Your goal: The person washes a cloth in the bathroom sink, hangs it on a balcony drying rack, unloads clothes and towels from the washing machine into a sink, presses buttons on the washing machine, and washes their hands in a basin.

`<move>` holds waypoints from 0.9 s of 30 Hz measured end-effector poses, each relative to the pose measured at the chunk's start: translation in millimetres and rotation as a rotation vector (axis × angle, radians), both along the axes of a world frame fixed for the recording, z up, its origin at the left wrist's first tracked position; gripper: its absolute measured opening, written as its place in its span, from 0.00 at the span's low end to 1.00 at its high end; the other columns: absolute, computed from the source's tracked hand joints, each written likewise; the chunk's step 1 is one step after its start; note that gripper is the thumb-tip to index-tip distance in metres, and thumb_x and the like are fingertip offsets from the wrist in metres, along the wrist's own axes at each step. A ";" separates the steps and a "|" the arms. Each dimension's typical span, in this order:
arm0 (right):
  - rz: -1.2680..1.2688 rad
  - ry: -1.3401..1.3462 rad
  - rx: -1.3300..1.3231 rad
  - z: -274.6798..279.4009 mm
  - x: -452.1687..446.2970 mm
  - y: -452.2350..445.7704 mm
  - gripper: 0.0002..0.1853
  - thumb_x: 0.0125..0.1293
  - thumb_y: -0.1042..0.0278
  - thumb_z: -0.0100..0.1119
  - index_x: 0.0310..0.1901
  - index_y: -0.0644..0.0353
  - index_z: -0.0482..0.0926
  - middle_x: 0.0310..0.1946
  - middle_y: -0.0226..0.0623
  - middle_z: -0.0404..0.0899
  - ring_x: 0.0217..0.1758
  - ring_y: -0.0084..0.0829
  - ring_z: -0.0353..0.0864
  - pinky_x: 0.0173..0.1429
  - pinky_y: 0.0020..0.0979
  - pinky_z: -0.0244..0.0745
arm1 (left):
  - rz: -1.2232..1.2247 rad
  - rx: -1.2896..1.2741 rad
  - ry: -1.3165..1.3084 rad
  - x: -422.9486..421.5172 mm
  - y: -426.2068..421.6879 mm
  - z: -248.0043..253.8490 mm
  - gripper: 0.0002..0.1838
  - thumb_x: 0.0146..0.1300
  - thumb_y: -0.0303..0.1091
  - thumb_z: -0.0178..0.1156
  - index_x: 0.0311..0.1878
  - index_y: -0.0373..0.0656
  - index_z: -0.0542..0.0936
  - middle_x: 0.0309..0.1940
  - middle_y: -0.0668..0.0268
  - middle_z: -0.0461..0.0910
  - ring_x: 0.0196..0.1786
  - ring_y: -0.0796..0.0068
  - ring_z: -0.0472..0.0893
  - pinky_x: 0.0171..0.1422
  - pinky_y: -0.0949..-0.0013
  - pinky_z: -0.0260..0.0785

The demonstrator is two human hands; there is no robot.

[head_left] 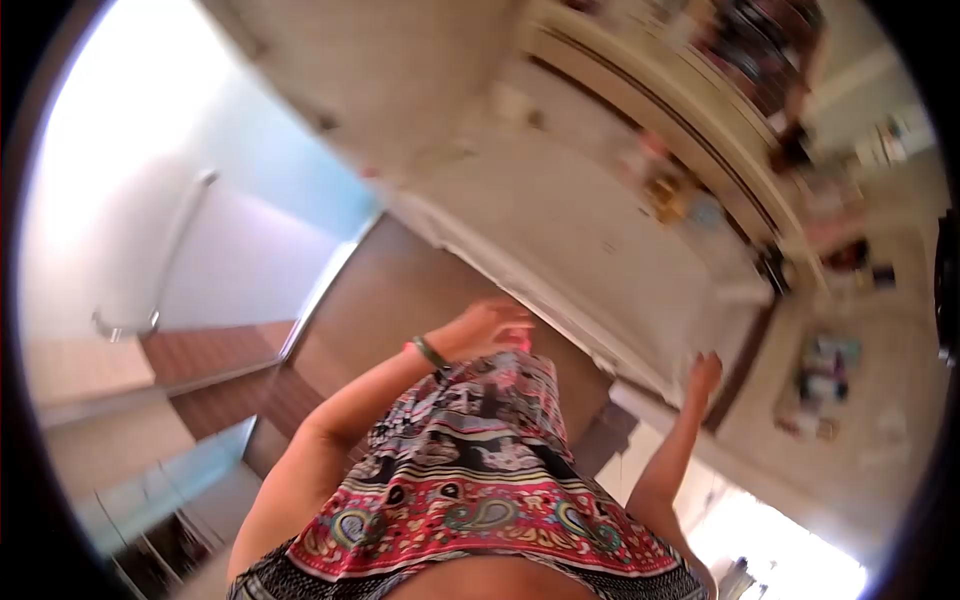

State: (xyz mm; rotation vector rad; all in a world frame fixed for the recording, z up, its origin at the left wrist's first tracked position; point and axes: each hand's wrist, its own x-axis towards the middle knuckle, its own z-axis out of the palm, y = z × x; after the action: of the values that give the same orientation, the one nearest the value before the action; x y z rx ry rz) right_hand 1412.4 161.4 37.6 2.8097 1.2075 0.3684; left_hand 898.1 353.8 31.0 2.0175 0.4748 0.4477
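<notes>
the left hand (pixel 488 328) is half curled in front of the dress (pixel 480 510), fingers bent by a small pink thing (pixel 521 338); blur hides whether they grip it or only touch it. if that hold is loose, the pink thing could slip to the brown floor (pixel 375 285). the bracelet (pixel 430 353) sits close to the dress and might snag if the arm drags across it.

the right hand (pixel 706 370) is out to the side, fingers drawn in narrow; i cannot tell if it holds anything. it appears near the corner of the pale surface (pixel 590 215), so a careless swing could bump the edge. further out, a blurred yellow thing (pixel 665 198) and small items (pixel 828 370) could be knocked by a wide reach.
</notes>
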 end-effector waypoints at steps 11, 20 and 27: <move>1.357 1.237 -0.023 -81.7 -458.4 264.1 0.10 0.64 0.65 0.56 0.40 0.61 0.82 0.34 0.48 0.82 0.39 0.47 0.81 0.44 0.41 0.75 | 1.212 0.200 0.720 -104.5 -65.0 8.7 0.19 0.61 0.46 0.60 0.56 0.61 0.77 0.58 0.71 0.74 0.69 0.57 0.64 0.64 0.20 0.32; 2.083 1.174 -0.259 79.5 -819.4 336.0 0.21 0.56 0.64 0.67 0.50 0.65 0.76 0.31 0.52 0.81 0.39 0.52 0.81 0.43 0.45 0.75 | 2.036 -0.189 0.797 -139.6 -159.0 58.3 0.18 0.63 0.47 0.57 0.57 0.62 0.77 0.59 0.74 0.74 0.69 0.62 0.65 0.65 0.20 0.32; 2.284 0.920 -0.193 92.4 -944.8 323.6 0.07 0.62 0.61 0.59 0.35 0.54 0.80 0.23 0.37 0.81 0.29 0.39 0.81 0.33 0.40 0.71 | 2.602 -0.620 0.674 -190.3 -231.3 106.5 0.18 0.64 0.46 0.56 0.56 0.58 0.78 0.58 0.71 0.76 0.67 0.60 0.67 0.65 0.22 0.31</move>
State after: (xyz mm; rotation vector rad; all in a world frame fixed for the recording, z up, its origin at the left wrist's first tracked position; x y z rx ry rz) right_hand 467.6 485.0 130.0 -0.0072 3.3260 -0.9977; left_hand 707.9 122.5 137.5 -0.2615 2.9197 0.7430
